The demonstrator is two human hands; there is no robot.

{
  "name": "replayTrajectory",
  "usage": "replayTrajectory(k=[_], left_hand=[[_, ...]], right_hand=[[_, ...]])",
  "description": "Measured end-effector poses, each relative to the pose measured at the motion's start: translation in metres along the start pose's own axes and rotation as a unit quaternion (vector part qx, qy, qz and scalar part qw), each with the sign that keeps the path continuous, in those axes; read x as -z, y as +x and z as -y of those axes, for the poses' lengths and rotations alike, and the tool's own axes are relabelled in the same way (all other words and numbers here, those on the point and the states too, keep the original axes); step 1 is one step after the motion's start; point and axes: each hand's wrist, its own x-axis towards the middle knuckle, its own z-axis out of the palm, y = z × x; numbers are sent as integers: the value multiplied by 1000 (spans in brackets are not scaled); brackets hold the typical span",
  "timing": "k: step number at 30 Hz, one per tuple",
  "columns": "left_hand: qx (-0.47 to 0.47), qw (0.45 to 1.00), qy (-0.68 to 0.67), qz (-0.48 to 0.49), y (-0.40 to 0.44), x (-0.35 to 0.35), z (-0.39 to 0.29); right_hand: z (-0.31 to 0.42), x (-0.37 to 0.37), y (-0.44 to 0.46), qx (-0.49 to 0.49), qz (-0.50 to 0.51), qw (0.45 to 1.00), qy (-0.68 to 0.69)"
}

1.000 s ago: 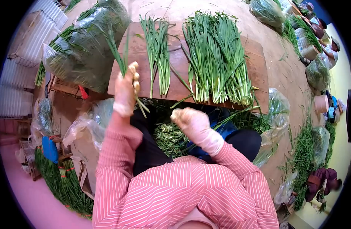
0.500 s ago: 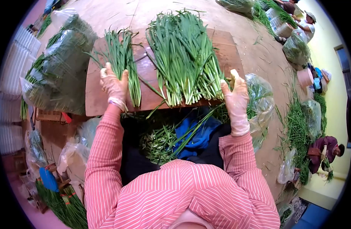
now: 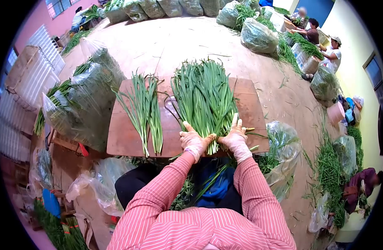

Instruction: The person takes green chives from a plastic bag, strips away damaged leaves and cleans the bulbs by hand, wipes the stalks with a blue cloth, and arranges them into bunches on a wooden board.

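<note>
A thick bundle of garlic chives [image 3: 206,93] lies on a brown wooden board [image 3: 129,135], leaves pointing away from me and pale stem ends toward me. My left hand [image 3: 194,139], in a pale glove, grips the bundle's lower left side. On the lower right side, my right hand [image 3: 234,139], gloved too, presses in with its thumb close to the left one. Between them the stem ends are squeezed together. A smaller loose bunch of chives [image 3: 147,112] lies apart on the board's left side, touched by neither hand.
Large plastic bags of greens [image 3: 85,96] stand left of the board. An open clear bag [image 3: 283,146] sits at its right. Chive trimmings and a blue cloth [image 3: 216,185] are at my lap. Several people work along the right wall, including a person in a white cap [image 3: 333,54].
Both hands have moved inward from the board's sides and closed around the large bundle, which is now narrower at its stem ends. The view has tilted up.
</note>
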Motion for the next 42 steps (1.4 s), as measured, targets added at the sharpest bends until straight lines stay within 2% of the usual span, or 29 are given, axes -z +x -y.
replayTrajectory(k=[5, 9, 15, 19, 21, 24, 27, 28, 29, 30, 31, 32, 33, 34, 35, 37, 38, 39, 41, 42], left_hand=[[22, 1000, 0, 1, 1, -8, -10], [60, 998, 1, 12, -10, 2, -26], [67, 996, 56, -26, -2, -3, -26], [26, 998, 50, -30, 8, -4, -3], [14, 998, 42, -45, 11, -4, 6], [-17, 997, -56, -45, 14, 3, 19], [-54, 987, -141, -59, 29, -4, 40], [-103, 935, -339, 16, 42, -11, 55], [-139, 837, -522, 90, 50, -19, 71], [-93, 831, -536, 115, 25, 17, 59], [-128, 769, -609, 145, 27, 17, 67], [-119, 749, -622, 194, 27, 21, 74], [-108, 726, -634, 243, 26, 24, 79], [-84, 727, -640, 235, 17, 24, 81], [-30, 694, -674, 251, 18, 14, 90], [-51, 553, -756, 348, 25, -8, 107], [-40, 501, -783, 366, 21, -18, 111], [-33, 447, -808, 382, 17, -23, 109], [-18, 457, -816, 354, 14, -22, 105], [-28, 444, -816, 369, 12, -19, 103]], right_hand=[[14, 1, 1, -18, 11, 998, -63], [9, -9, 9, -11, -17, 996, -84], [7, -8, 15, -7, -4, 988, -154], [-6, 2, 26, -45, -68, 993, -83], [-16, 15, 27, -53, -102, 988, -106], [-38, 19, 46, -99, -135, 983, -74], [-47, 17, 52, -95, -131, 986, -26], [-49, 17, 53, -87, -129, 988, -5], [-52, 17, 54, -88, -110, 990, 8], [-49, 25, 47, -94, -82, 992, -7], [-44, 33, 42, -97, -58, 993, -20], [-46, 24, 38, -58, -126, 987, -85], [-49, 19, 32, -59, -122, 987, -87], [-52, 14, 25, 21, -231, 966, -111], [-54, 8, 19, 101, -334, 928, -132], [-46, 3, 0, 195, -345, 918, -22], [-40, -7, -7, 199, -246, 944, 97], [-34, -15, -9, 200, -144, 945, 216], [-32, -42, 7, 166, 50, 923, 344], [-13, -25, -8, 118, 153, 909, 369]])
